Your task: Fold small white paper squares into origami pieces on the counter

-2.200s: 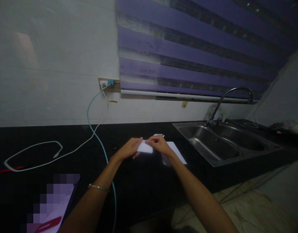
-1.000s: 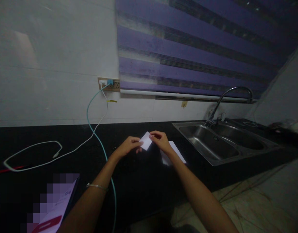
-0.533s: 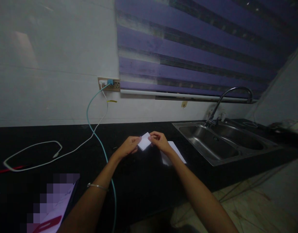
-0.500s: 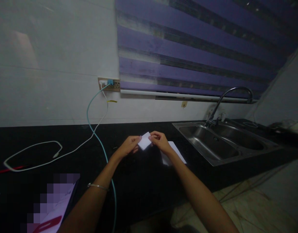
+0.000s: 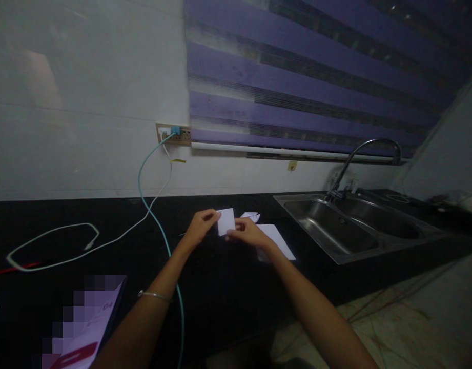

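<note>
A small folded white paper (image 5: 225, 221) is held upright above the black countertop (image 5: 220, 287). My left hand (image 5: 201, 226) pinches its upper left edge. My right hand (image 5: 246, 233) pinches its lower right edge with curled fingers. Just right of my hands a flat white sheet (image 5: 278, 241) lies on the counter. Behind them rests a small crumpled white scrap (image 5: 251, 216).
A steel double sink (image 5: 354, 225) with a curved tap (image 5: 368, 154) sits to the right. A teal cable (image 5: 155, 200) and a white cable (image 5: 55, 246) run from the wall socket (image 5: 175, 134) across the counter. A pink-and-white booklet (image 5: 89, 328) lies at the lower left.
The paper has been turned from tilted to upright and raised slightly. My right hand slid down to its lower edge, uncovering the small scrap behind.
</note>
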{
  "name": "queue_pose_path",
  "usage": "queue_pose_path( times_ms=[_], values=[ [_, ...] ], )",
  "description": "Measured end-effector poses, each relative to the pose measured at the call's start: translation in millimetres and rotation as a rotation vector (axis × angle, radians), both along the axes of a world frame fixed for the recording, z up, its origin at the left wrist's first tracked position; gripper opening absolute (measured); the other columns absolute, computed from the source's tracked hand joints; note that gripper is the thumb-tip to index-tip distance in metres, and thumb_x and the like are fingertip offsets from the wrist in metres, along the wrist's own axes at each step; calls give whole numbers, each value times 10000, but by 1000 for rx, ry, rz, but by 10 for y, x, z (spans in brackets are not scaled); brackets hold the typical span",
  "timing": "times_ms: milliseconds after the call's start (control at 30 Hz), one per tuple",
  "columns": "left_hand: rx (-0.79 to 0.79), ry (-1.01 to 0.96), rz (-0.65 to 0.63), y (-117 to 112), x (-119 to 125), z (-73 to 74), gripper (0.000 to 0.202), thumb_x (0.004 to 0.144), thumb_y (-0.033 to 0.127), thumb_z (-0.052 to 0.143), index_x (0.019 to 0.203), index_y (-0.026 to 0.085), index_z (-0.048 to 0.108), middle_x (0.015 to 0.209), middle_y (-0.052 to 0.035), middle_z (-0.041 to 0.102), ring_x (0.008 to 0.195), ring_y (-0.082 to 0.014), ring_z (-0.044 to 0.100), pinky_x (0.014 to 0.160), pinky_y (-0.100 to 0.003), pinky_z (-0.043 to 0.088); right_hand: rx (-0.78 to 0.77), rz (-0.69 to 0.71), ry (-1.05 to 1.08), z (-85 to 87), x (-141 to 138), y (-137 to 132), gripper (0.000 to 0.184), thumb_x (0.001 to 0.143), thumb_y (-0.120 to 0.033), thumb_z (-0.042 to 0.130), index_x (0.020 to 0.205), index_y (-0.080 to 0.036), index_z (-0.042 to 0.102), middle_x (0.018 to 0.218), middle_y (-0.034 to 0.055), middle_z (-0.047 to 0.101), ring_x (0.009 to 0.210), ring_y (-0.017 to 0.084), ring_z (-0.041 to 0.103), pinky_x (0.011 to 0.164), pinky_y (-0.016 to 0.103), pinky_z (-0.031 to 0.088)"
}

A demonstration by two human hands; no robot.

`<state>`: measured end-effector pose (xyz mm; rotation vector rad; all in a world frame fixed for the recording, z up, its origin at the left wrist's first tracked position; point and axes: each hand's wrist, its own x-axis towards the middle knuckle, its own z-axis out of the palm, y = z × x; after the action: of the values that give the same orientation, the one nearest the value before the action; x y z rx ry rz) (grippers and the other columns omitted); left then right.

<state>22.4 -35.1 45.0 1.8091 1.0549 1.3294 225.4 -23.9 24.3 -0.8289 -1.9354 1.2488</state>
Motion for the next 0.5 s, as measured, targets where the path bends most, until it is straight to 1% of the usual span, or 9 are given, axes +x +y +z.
queue_pose_path(
  times_ms=[67, 133, 200, 267, 300, 333, 433, 500],
  values=[
    [-25, -3, -38, -1, -14, -6, 325, 814, 449, 564, 704, 146, 597, 680, -5, 588, 674, -154, 529, 602, -245, 401, 83, -16, -48, -11, -26, -17, 246, 784, -377, 667, 898, -158, 673, 763, 40, 677, 672, 151, 613, 629, 277, 479],
    [-53, -13, -83, -12, -12, -18, 331, 825, 460, 548, 729, 145, 583, 684, -1, 576, 652, -144, 519, 582, -237, 396, 201, -103, -39, 4, -40, -25, 264, 770, -371, 689, 944, -174, 676, 782, 30, 661, 692, 148, 592, 646, 278, 474],
    [-81, -8, -131, -27, 8, -34, 337, 842, 474, 525, 768, 149, 572, 686, 6, 562, 627, -132, 506, 557, -226, 389, 300, -178, 16, 39, -41, -31, 325, 760, -352, 703, 1047, -205, 662, 872, 34, 660, 757, 153, 588, 693, 290, 478],
    [-96, 10, -170, -39, 44, -50, 335, 854, 479, 512, 809, 152, 571, 699, 7, 560, 629, -129, 506, 549, -219, 389, 350, -201, 75, 74, -35, -35, 366, 769, -340, 694, 1120, -243, 647, 1005, 49, 655, 846, 168, 591, 739, 308, 485],
    [-98, 17, -183, -45, 63, -59, 331, 857, 477, 512, 830, 153, 574, 711, 4, 565, 639, -130, 512, 551, -218, 393, 350, -199, 97, 85, -33, -36, 364, 778, -342, 683, 1130, -254, 649, 1044, 55, 648, 851, 171, 593, 729, 310, 492],
    [-98, 20, -196, -49, 82, -66, 324, 858, 472, 516, 853, 154, 578, 726, -1, 573, 653, -133, 520, 555, -217, 397, 335, -194, 116, 90, -32, -36, 352, 787, -349, 673, 1126, -257, 656, 1052, 61, 645, 815, 167, 597, 691, 305, 499],
    [-112, 16, -247, -60, 118, -88, 316, 854, 446, 543, 959, 152, 588, 778, -23, 607, 671, -138, 546, 547, -214, 401, 250, -190, 173, 89, -34, -29, 347, 799, -382, 651, 1115, -240, 670, 996, 69, 646, 609, 121, 569, 528, 268, 486],
    [-137, 29, -286, -69, 122, -95, 339, 855, 438, 551, 1028, 148, 588, 806, -41, 628, 641, -133, 559, 512, -208, 391, 217, -208, 221, 90, -37, -26, 361, 795, -401, 647, 1112, -230, 673, 1000, 71, 646, 563, 105, 554, 483, 255, 480]
  ],
)
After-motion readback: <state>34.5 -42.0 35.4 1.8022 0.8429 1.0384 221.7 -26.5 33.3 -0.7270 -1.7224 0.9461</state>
